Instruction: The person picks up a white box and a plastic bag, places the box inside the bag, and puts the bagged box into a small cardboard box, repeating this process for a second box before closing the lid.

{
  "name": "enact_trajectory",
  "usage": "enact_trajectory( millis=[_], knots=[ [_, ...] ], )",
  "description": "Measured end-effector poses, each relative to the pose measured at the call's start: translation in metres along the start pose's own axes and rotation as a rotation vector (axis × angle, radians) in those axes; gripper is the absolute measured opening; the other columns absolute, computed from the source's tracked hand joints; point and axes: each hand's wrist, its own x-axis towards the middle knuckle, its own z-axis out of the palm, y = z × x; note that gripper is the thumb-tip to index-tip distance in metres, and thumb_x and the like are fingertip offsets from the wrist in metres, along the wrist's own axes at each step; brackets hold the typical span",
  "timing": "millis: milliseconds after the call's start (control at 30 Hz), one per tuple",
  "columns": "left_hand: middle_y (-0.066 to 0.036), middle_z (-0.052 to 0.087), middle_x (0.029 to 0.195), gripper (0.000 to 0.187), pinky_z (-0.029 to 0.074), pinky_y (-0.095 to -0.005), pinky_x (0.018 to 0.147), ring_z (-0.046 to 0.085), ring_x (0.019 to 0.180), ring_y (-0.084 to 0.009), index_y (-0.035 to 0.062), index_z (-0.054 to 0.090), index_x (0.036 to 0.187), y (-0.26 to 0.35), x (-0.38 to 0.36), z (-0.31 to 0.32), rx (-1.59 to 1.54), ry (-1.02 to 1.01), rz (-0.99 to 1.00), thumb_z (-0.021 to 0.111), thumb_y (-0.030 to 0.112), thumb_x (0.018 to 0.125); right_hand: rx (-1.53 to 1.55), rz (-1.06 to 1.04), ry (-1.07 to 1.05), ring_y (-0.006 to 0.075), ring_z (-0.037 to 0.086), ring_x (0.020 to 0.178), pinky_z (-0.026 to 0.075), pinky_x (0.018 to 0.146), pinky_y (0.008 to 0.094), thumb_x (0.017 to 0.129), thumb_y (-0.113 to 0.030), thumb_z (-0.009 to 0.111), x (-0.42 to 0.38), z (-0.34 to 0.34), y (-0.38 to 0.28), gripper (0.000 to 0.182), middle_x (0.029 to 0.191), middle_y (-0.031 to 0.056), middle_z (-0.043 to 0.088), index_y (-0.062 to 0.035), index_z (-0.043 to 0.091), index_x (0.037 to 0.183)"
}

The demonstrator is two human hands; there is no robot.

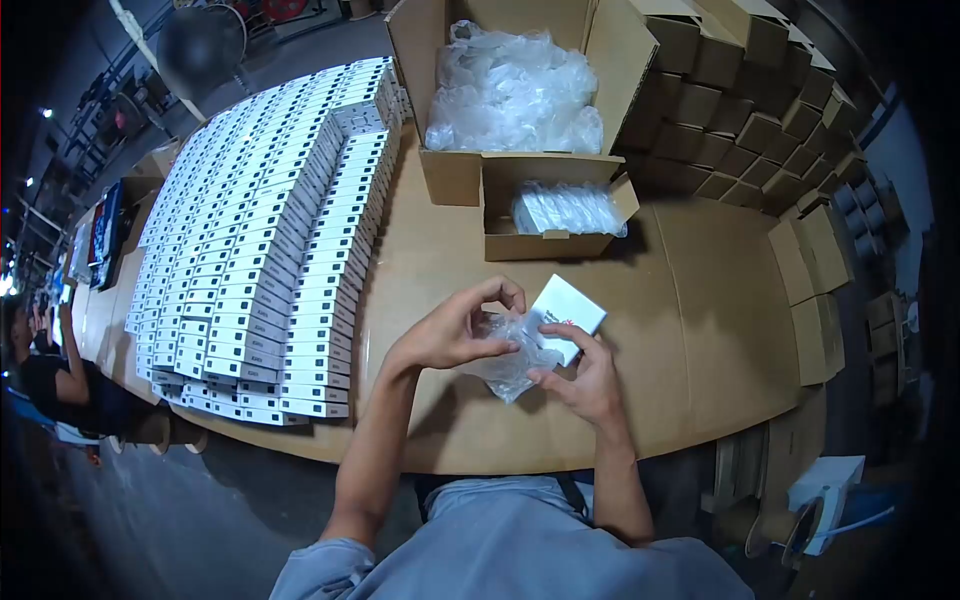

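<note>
My left hand [463, 326] pinches the edge of a crumpled clear plastic bag [505, 368] over the front middle of the table. My right hand [584, 378] is closed on a small white box [568, 312] with red and dark print, its thumb against the bag. The box's lower left corner meets the bag's opening; how far it sits inside is hard to tell. Behind the hands stands a small open carton [545, 246] holding bagged white boxes [565, 210]. A larger open carton [455, 180] behind it is full of loose clear bags [515, 90].
Tall rows of white boxes [250, 240] cover the table's left side. Many brown cartons [730, 110] are stacked at the back right, with more open cartons [808, 255] along the right edge. Another person [70, 370] is at the far left.
</note>
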Motion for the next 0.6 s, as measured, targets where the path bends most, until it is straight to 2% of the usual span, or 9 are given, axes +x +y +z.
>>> enact_trajectory(
  millis=[33, 67, 167, 200, 300, 367, 433, 533, 600],
  knots=[
    [-0.003, 0.056, 0.112, 0.039, 0.051, -0.0255, 0.083, 0.058, 0.100, -0.0107, 0.0024, 0.057, 0.115, -0.003, 0.004, 0.001, 0.000, -0.002, 0.050, 0.080, 0.000, 0.083, -0.014, -0.050, 0.011, 0.0137, 0.060, 0.084, 0.049, 0.068, 0.0304, 0.072, -0.025, 0.092, 0.001, 0.000, 0.001, 0.047, 0.104, 0.0090, 0.067, -0.0057, 0.073, 0.111],
    [-0.003, 0.057, 0.112, 0.038, 0.051, -0.0253, 0.082, 0.059, 0.098, -0.0104, 0.0022, 0.058, 0.115, -0.004, 0.006, 0.002, 0.000, -0.005, 0.101, 0.080, 0.000, 0.084, 0.003, 0.034, -0.030, 0.0161, 0.061, 0.087, 0.050, 0.071, 0.0306, 0.075, -0.020, 0.090, -0.003, 0.001, 0.010, 0.038, 0.106, 0.0115, 0.066, -0.0034, 0.073, 0.105],
    [-0.002, 0.060, 0.111, 0.035, 0.052, -0.0256, 0.081, 0.062, 0.096, -0.0111, 0.0012, 0.058, 0.114, 0.006, 0.009, -0.004, 0.003, 0.176, 0.012, 0.078, 0.001, 0.086, -0.023, 0.181, 0.063, 0.0170, 0.061, 0.086, 0.050, 0.071, 0.0308, 0.079, -0.012, 0.087, -0.006, 0.010, 0.010, 0.028, 0.104, 0.0128, 0.065, -0.0023, 0.074, 0.101],
    [-0.005, 0.065, 0.109, 0.032, 0.053, -0.0288, 0.082, 0.065, 0.097, -0.0161, 0.0005, 0.061, 0.111, 0.006, 0.012, -0.010, 0.194, 0.335, 0.074, 0.079, 0.004, 0.085, 0.035, 0.110, 0.153, 0.0161, 0.060, 0.081, 0.050, 0.068, 0.0299, 0.081, -0.008, 0.085, -0.005, 0.017, 0.012, 0.022, 0.101, 0.0127, 0.064, -0.0013, 0.074, 0.099],
    [-0.009, 0.068, 0.106, 0.034, 0.053, -0.0326, 0.083, 0.067, 0.098, -0.0212, 0.0005, 0.064, 0.108, 0.017, 0.003, -0.007, 0.595, 0.634, 0.258, 0.082, 0.008, 0.081, -0.035, 0.232, 0.229, 0.0158, 0.060, 0.080, 0.050, 0.067, 0.0301, 0.081, -0.008, 0.085, -0.007, 0.022, 0.006, 0.023, 0.098, 0.0117, 0.063, 0.0000, 0.074, 0.099],
    [-0.012, 0.069, 0.106, 0.043, 0.053, -0.0359, 0.084, 0.068, 0.097, -0.0266, 0.0001, 0.065, 0.112, 0.023, 0.000, 0.009, 0.602, 0.506, 0.312, 0.086, 0.014, 0.078, -0.052, 0.206, 0.252, 0.0160, 0.060, 0.081, 0.050, 0.068, 0.0299, 0.081, -0.008, 0.085, -0.007, 0.025, 0.002, 0.023, 0.097, 0.0112, 0.063, 0.0001, 0.073, 0.099],
    [-0.014, 0.070, 0.105, 0.041, 0.054, -0.0382, 0.084, 0.068, 0.096, -0.0300, -0.0007, 0.064, 0.108, 0.023, 0.000, 0.021, 0.754, 0.474, 0.328, 0.087, 0.016, 0.078, -0.045, 0.193, 0.265, 0.0163, 0.060, 0.081, 0.050, 0.068, 0.0301, 0.081, -0.009, 0.086, -0.008, 0.028, 0.001, 0.024, 0.097, 0.0112, 0.063, 0.0002, 0.073, 0.099],
    [-0.016, 0.071, 0.096, 0.030, 0.055, -0.0399, 0.081, 0.069, 0.089, -0.0327, -0.0017, 0.062, 0.104, 0.011, 0.001, 0.025, 0.754, 0.416, 0.284, 0.080, 0.014, 0.086, -0.035, 0.173, 0.276, 0.0167, 0.060, 0.080, 0.050, 0.068, 0.0303, 0.081, -0.010, 0.087, -0.011, 0.033, 0.007, 0.025, 0.096, 0.0120, 0.063, 0.0002, 0.074, 0.100],
    [-0.016, 0.069, 0.088, 0.021, 0.055, -0.0401, 0.076, 0.068, 0.080, -0.0331, -0.0025, 0.060, 0.101, 0.008, 0.005, 0.030, 0.629, 0.453, 0.189, 0.073, 0.011, 0.092, -0.075, 0.135, 0.268, 0.0168, 0.060, 0.079, 0.050, 0.067, 0.0295, 0.081, -0.012, 0.087, -0.012, 0.034, 0.011, 0.027, 0.096, 0.0124, 0.063, 0.0000, 0.074, 0.101]
  ],
)
